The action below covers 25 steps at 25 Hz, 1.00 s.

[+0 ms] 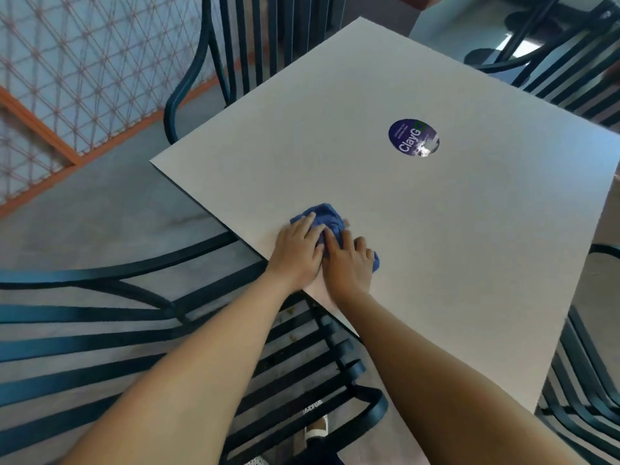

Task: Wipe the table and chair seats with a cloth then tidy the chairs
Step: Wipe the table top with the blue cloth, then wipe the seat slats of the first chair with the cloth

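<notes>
Both bare forearms reach over the dark slatted metal chair so the left hand and right hand, fingers flat, press the crumpled blue cloth onto the pale square counter near its chair-side edge, presumably for firmer wiping.

Both forearms are bare from the frame edge to the wrists; no sleeves, watches or bands are visible. The left hand and right hand carry no gloves or rings. Below the near edge of the counter, one foot wears a white shoe under dark trouser fabric.
</notes>
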{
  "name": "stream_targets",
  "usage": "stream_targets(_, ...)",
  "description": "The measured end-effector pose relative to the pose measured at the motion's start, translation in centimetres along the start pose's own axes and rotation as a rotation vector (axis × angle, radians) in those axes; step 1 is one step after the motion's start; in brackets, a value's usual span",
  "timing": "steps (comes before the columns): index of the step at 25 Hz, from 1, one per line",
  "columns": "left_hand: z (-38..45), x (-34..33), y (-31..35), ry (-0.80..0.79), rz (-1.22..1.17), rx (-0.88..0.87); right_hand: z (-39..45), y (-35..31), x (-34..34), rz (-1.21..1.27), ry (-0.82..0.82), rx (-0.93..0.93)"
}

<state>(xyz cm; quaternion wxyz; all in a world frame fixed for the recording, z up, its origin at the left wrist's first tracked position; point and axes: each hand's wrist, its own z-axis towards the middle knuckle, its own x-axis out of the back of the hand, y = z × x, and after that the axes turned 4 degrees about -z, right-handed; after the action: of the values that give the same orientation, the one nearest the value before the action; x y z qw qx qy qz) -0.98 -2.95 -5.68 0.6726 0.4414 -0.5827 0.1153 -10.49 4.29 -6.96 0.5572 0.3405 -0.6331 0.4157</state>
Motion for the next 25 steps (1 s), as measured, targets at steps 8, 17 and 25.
stream_targets(8, -11.1, 1.6, -9.0, 0.028, 0.109, 0.264, -2.1, -8.0, -1.0, 0.072, 0.033, -0.023)
stream_targets(17, -18.1, 1.8, -15.3, -0.019, 0.17, 0.498, -6.4, -17.7, -4.2, 0.288, -0.113, 0.119)
stream_targets(25, -17.0, -4.5, -23.4, -0.073, 0.155, 0.618, -3.8, -19.9, -15.4, 0.255, -0.289, 0.13)
